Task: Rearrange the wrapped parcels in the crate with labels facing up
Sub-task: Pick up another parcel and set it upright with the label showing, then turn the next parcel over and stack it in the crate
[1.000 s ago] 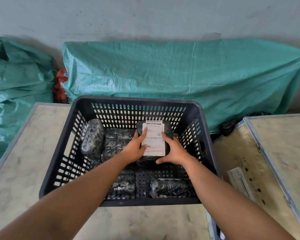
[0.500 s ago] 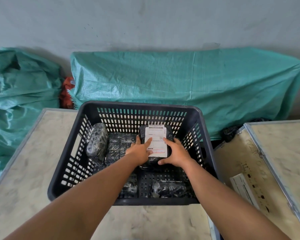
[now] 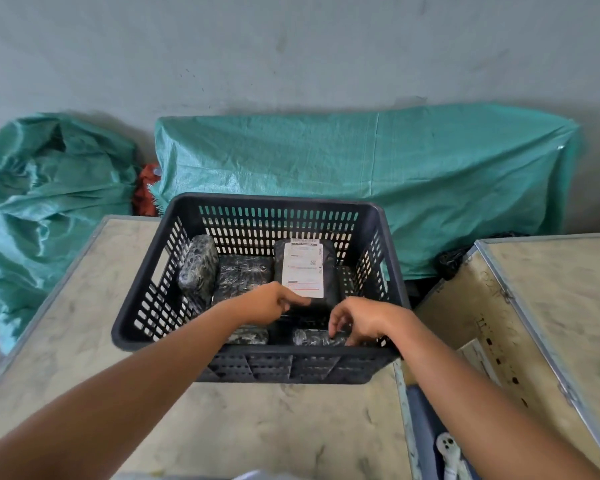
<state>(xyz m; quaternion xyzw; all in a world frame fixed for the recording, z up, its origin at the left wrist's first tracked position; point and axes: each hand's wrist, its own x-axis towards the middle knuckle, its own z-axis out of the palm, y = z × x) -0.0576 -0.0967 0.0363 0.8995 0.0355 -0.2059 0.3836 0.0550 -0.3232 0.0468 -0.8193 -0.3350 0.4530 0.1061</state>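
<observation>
A black slotted crate (image 3: 142, 310) stands on a pale table and holds several black wrapped parcels. One parcel at the back right lies flat with its white label (image 3: 303, 270) facing up. Another parcel (image 3: 198, 268) leans upright against the left wall, and a third (image 3: 245, 277) lies beside it with no label showing. Two more parcels (image 3: 317, 337) lie along the front wall, partly hidden. My left hand (image 3: 265, 304) hovers at the near edge of the labelled parcel, fingers loosely curled, holding nothing. My right hand (image 3: 359, 320) reaches down onto the front right parcel with fingers spread.
The pale table (image 3: 257, 427) carries the crate. A second table (image 3: 551, 289) stands to the right with a gap between them. Green woven tarps (image 3: 361, 174) cover bundles against the grey wall behind, with another green sack (image 3: 49, 188) at the left.
Both hands have let go of the labelled parcel and drawn back toward me. The right hand has dropped toward the front right parcel. The camera view has pulled back and tilted up.
</observation>
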